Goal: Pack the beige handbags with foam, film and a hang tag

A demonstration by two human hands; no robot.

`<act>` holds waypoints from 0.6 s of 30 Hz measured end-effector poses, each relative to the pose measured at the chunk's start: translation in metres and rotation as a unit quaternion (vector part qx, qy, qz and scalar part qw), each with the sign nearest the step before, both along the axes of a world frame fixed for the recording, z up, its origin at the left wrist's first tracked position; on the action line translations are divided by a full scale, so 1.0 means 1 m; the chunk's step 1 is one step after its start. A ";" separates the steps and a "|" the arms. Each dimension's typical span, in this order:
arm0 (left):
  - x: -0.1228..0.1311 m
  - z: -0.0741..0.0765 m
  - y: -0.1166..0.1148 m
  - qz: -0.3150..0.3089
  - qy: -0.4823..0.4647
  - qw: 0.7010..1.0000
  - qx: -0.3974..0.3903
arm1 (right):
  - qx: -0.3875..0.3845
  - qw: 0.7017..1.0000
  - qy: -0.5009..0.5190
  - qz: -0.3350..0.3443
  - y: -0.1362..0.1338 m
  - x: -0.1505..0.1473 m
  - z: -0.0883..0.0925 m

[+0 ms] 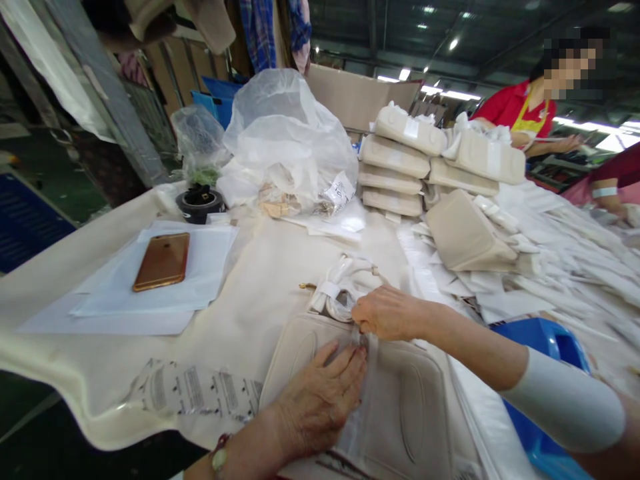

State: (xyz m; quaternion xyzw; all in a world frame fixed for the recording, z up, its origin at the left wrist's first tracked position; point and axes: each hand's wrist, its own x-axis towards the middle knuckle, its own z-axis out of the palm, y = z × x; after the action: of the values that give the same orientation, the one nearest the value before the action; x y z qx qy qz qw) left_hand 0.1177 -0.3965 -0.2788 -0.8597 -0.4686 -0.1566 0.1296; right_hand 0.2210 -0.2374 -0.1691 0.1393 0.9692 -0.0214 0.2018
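The table (240,287), under a pale cover, bears everything; the stack (395,160), cream packs, stands between one and two o'clock in the view; the bag (420,407) lies flat between five and six, its top edge away from the person; it looks light and fairly soft, with enough body to keep its shape, and its pale skin would probably mark easily; its sides, at three and nine o'clock, seem safest to hold, with flat palms rather than nails; the left hand (320,393) rests at nine o'clock of the bag's middle, fingers stretched out, pressing rather than gripping; the right hand (387,313), past twelve, has its fingers drawn together, seemingly pinched on the strip (355,423), though the tips are partly hidden; that strip looks thin, slick and easily torn, best taken by its end; the strap (345,277) lies coiled and wrapped between eleven and twelve, likely bendy and apt to swing if lifted; the clasp (307,286), at nine o'clock of the strap, looks hard and could scratch the bag.
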 end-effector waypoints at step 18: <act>0.001 0.001 0.001 -0.003 -0.013 0.999 0.041 | 0.052 0.962 0.196 -0.181 0.023 0.014 -0.013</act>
State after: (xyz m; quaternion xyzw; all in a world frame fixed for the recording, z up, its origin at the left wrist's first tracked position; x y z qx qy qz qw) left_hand 0.1186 -0.3955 -0.2781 -0.8528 -0.4611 -0.1875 0.1583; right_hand 0.2352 -0.2148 -0.1817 0.3158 0.9482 -0.0337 -0.0074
